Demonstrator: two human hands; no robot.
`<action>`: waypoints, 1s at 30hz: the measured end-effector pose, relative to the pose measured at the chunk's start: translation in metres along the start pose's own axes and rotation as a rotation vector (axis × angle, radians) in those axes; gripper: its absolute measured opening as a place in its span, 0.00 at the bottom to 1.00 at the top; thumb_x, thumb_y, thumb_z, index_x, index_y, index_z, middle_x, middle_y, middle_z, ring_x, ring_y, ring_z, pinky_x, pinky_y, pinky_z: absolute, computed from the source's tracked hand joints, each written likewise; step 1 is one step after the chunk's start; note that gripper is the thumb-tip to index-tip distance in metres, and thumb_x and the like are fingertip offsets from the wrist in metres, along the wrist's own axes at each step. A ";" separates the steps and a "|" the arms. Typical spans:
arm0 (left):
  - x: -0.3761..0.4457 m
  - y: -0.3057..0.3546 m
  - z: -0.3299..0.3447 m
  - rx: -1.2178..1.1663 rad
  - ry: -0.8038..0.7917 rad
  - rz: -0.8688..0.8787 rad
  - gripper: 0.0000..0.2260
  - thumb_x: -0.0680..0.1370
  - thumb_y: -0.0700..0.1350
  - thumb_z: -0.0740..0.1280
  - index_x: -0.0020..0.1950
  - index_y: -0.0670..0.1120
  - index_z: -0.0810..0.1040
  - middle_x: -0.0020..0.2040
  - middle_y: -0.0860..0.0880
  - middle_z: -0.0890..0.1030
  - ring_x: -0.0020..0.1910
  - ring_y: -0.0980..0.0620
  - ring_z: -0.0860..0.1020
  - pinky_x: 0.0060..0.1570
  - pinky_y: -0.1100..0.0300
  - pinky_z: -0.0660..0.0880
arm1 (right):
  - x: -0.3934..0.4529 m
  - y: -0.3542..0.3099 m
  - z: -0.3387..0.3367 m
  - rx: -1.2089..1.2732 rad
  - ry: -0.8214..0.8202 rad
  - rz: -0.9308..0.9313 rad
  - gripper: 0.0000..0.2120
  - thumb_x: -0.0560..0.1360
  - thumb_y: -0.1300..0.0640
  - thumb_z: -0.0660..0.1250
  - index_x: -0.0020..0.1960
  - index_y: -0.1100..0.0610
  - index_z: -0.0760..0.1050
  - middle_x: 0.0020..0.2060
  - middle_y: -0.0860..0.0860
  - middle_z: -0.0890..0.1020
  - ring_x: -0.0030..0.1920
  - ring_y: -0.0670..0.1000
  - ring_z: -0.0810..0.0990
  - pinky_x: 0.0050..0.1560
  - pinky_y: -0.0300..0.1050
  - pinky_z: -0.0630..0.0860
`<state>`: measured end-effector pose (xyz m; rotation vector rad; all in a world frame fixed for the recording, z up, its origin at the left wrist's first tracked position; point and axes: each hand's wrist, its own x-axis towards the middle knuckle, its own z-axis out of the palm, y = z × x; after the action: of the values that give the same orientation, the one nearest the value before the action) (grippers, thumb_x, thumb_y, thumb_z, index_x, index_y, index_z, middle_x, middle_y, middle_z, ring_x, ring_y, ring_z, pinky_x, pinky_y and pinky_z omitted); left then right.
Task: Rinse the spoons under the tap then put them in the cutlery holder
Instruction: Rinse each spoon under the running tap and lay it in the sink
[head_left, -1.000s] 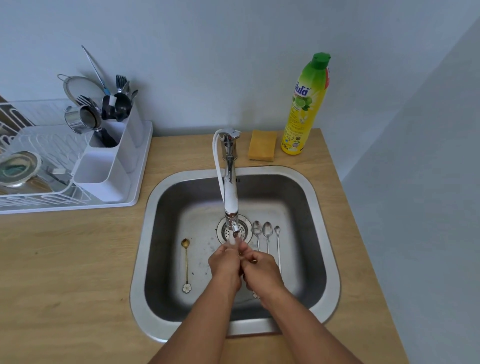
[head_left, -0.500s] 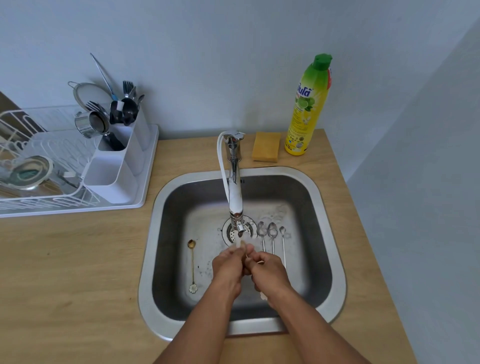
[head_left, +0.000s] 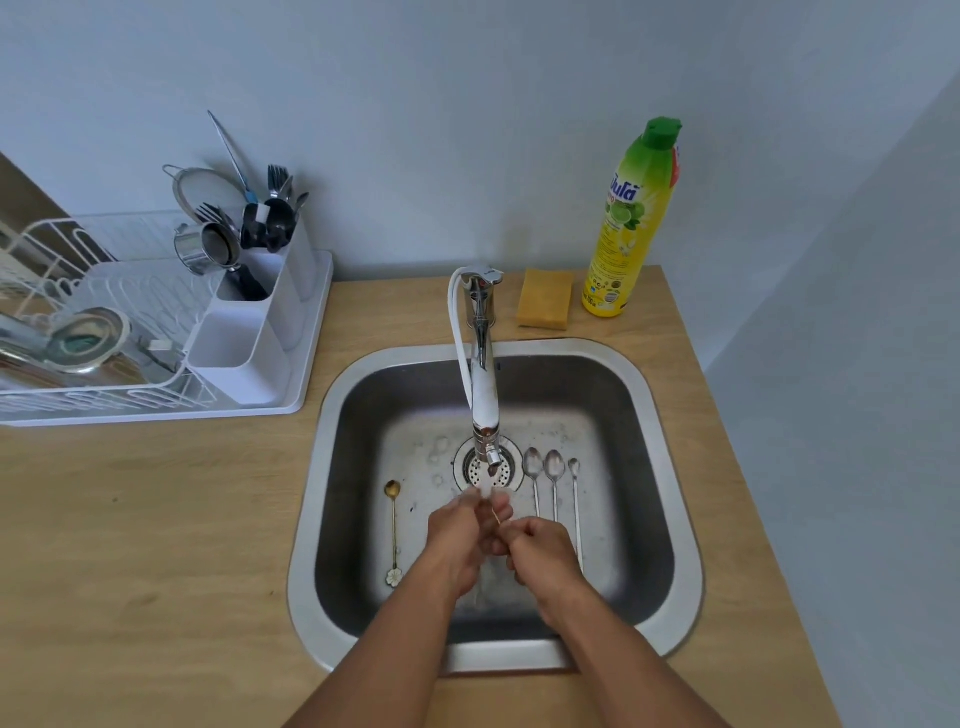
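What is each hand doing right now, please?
Left hand: fingers under the tap's water, on the thin spoon; grip unclear.
Right hand: curled, pinching that spoon's handle.

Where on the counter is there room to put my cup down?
The bare wooden counter left of the sink, in front of the dish rack, is open. Behind the sink it's crowded: tap, sponge, soap bottle. The strip right of the sink is narrow.
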<state>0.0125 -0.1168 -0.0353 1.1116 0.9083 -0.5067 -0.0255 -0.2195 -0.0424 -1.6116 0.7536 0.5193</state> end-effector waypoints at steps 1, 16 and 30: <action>0.000 -0.001 -0.001 -0.007 -0.008 0.005 0.17 0.87 0.46 0.58 0.61 0.37 0.82 0.49 0.42 0.89 0.49 0.46 0.87 0.41 0.52 0.82 | 0.001 -0.001 0.002 -0.028 0.020 -0.023 0.10 0.77 0.58 0.67 0.38 0.55 0.83 0.33 0.48 0.87 0.32 0.47 0.79 0.34 0.43 0.73; 0.001 0.003 0.003 -0.152 -0.047 -0.078 0.15 0.86 0.50 0.63 0.62 0.40 0.82 0.47 0.45 0.89 0.50 0.48 0.86 0.42 0.52 0.81 | 0.003 0.001 -0.003 -0.080 0.063 -0.161 0.09 0.80 0.55 0.68 0.42 0.52 0.83 0.38 0.46 0.87 0.42 0.46 0.84 0.39 0.36 0.74; 0.005 0.019 0.005 0.142 0.046 -0.054 0.10 0.77 0.40 0.77 0.56 0.42 0.80 0.44 0.44 0.89 0.44 0.47 0.87 0.41 0.53 0.86 | 0.001 0.010 -0.013 -0.176 -0.046 -0.228 0.09 0.80 0.57 0.69 0.42 0.50 0.84 0.35 0.47 0.86 0.35 0.45 0.83 0.38 0.42 0.78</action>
<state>0.0310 -0.1133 -0.0284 1.2342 0.9559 -0.5994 -0.0327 -0.2334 -0.0475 -1.8160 0.4925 0.4648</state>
